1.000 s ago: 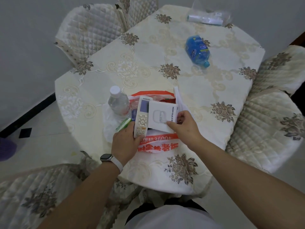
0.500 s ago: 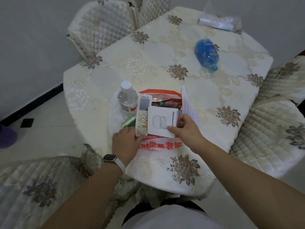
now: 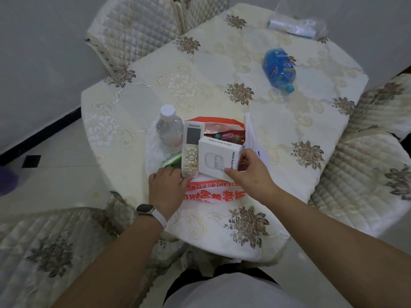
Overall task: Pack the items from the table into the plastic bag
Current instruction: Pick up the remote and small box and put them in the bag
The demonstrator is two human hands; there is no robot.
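Observation:
A white plastic bag (image 3: 213,194) with orange print lies open near the table's front edge. A clear water bottle (image 3: 169,130), a green packet (image 3: 172,162) and a red snack packet (image 3: 224,136) sit inside its mouth. My left hand (image 3: 166,187) grips the lower end of a white remote control (image 3: 191,150), which stands in the bag beside the bottle. With thumb and fingers, my right hand (image 3: 253,174) holds a white earbuds box (image 3: 216,156) by its right side, just to the right of the remote and over the bag's opening.
A blue bottle (image 3: 279,68) lies on its side at the table's far right. A clear bag with a white item (image 3: 295,25) sits at the far edge. Quilted chairs (image 3: 133,30) surround the floral tablecloth (image 3: 200,85).
The remote and the earbuds box have sunk a little further into the bag's mouth. Both hands keep their hold and have moved slightly towards the bag.

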